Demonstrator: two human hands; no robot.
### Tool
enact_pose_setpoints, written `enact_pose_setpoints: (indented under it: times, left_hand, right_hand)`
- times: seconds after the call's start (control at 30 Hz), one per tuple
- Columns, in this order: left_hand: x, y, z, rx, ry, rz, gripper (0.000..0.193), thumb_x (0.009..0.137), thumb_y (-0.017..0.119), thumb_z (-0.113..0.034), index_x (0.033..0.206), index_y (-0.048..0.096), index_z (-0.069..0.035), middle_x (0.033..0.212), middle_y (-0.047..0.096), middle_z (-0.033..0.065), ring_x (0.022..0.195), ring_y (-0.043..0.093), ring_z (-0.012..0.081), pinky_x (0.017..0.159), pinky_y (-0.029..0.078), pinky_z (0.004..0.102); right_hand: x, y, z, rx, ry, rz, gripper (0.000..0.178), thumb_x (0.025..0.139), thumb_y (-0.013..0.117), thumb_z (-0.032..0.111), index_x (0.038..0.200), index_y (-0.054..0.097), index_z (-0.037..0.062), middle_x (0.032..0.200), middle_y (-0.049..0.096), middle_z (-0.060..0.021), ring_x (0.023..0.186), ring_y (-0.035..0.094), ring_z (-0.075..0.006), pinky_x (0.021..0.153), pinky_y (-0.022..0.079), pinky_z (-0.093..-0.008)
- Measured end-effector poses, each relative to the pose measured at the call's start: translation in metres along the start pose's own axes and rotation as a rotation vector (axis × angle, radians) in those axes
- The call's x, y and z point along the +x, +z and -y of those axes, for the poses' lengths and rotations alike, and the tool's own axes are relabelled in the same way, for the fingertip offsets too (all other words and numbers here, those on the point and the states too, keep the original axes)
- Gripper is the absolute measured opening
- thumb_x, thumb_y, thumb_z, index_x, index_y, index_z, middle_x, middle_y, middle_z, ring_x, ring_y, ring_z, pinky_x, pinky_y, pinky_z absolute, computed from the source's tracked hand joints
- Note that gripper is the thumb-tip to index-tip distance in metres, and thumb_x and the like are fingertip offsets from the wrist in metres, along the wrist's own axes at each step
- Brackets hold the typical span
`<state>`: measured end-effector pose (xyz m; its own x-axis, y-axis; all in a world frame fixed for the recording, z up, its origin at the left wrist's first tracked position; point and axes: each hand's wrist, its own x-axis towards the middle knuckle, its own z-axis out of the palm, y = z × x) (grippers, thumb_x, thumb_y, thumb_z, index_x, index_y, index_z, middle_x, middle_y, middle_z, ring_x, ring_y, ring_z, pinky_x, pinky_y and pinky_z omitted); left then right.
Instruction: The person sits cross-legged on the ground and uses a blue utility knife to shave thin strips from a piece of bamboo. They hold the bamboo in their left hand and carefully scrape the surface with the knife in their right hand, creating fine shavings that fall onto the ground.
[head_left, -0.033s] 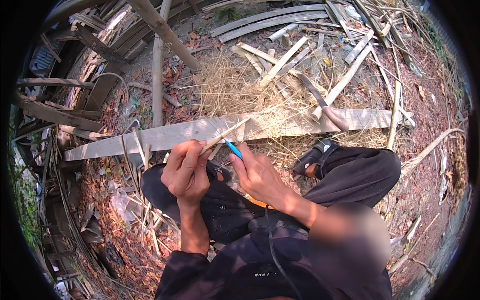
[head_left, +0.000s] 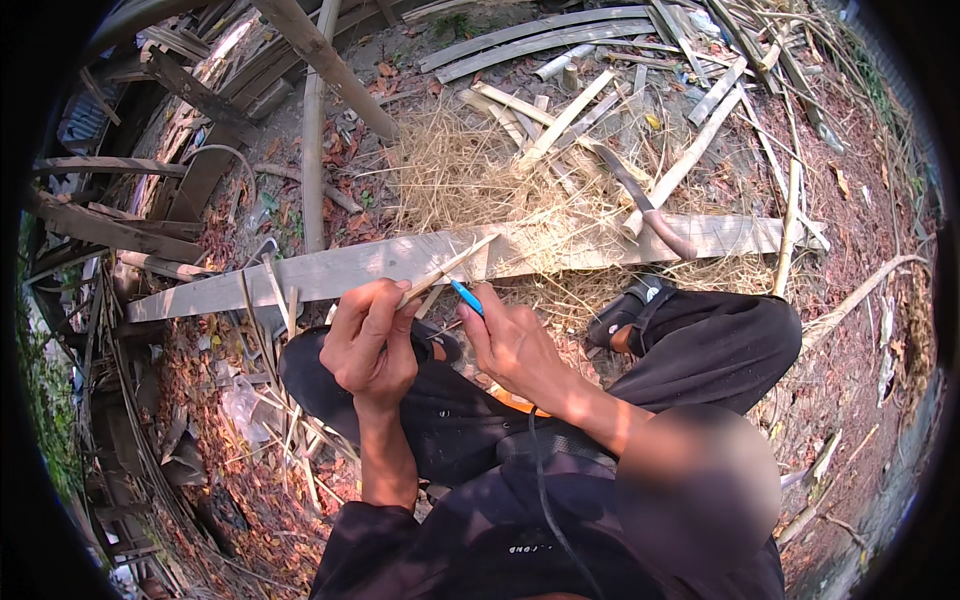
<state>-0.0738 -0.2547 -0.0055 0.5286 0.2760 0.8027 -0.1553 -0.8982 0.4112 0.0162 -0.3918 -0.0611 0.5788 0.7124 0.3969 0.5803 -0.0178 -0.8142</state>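
My left hand [head_left: 370, 345] is closed round the lower end of a slim, pale bamboo stick [head_left: 466, 255], which slants up to the right and tapers to a point. In the fingers of my right hand [head_left: 520, 350] is a slim blue-handled tool [head_left: 467, 297]. Its upper end lies against or very near the stick's underside; I cannot tell which, and most of its handle is hidden in my grip. Both hands are held close together above my lap, just in front of a long wooden plank [head_left: 370, 265].
A curved knife with a wooden handle [head_left: 669, 236] rests across the plank's right part. Straw-like shavings [head_left: 450, 180] heap behind it, with split bamboo pieces [head_left: 570, 118] among them. Timber poles [head_left: 315, 150] stand at the left. A dark cord [head_left: 545, 490] hangs over my shirt.
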Motion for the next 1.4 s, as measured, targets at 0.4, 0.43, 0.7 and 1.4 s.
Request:
enact_pose_setpoints:
  times: [0.4,0.43,0.7,1.4]
  left_hand:
    - [-0.003,0.004,0.008,0.012,0.055,-0.004,0.031,0.081,0.068,0.014,0.111,0.067,0.006,0.097,0.067,0.0151,0.074,0.065,0.019,0.068,0.053,0.0287]
    - [-0.003,0.005,0.008,0.023,0.062,-0.01,0.031,0.081,0.068,0.013,0.111,0.067,0.007,0.097,0.067,0.015,0.074,0.065,0.0186,0.067,0.053,0.0286]
    - [0.0,0.002,0.008,-0.021,-0.012,-0.072,0.027,0.082,0.07,0.01,0.109,0.068,0.004,0.094,0.068,0.0139,0.074,0.065,0.0177,0.062,0.053,0.0277]
    - [0.001,0.014,-0.006,-0.03,0.07,-0.02,0.022,0.078,0.073,0.009,0.099,0.069,0.006,0.087,0.069,0.0151,0.078,0.066,0.0219,0.07,0.053,0.0294]
  right_hand:
    - [-0.006,0.015,-0.046,-0.065,0.211,-0.036,0.024,0.1,0.053,0.023,0.1,0.05,-0.0008,0.057,0.057,-0.0246,0.054,0.059,-0.0451,0.048,0.045,-0.0524]
    - [-0.005,0.019,-0.044,-0.049,0.187,-0.049,0.024,0.1,0.053,0.024,0.1,0.049,-0.0006,0.057,0.057,-0.0252,0.055,0.059,-0.046,0.049,0.045,-0.053]
    - [0.0,0.04,-0.098,-0.186,0.523,0.145,0.027,0.1,0.049,0.028,0.105,0.053,0.0018,0.072,0.064,-0.027,0.07,0.066,-0.0466,0.064,0.053,-0.0549]
    - [-0.02,0.056,-0.194,-0.459,0.406,0.162,0.026,0.103,0.041,0.029,0.1,0.047,0.0049,0.078,0.065,-0.0263,0.075,0.065,-0.0456,0.068,0.053,-0.0523]
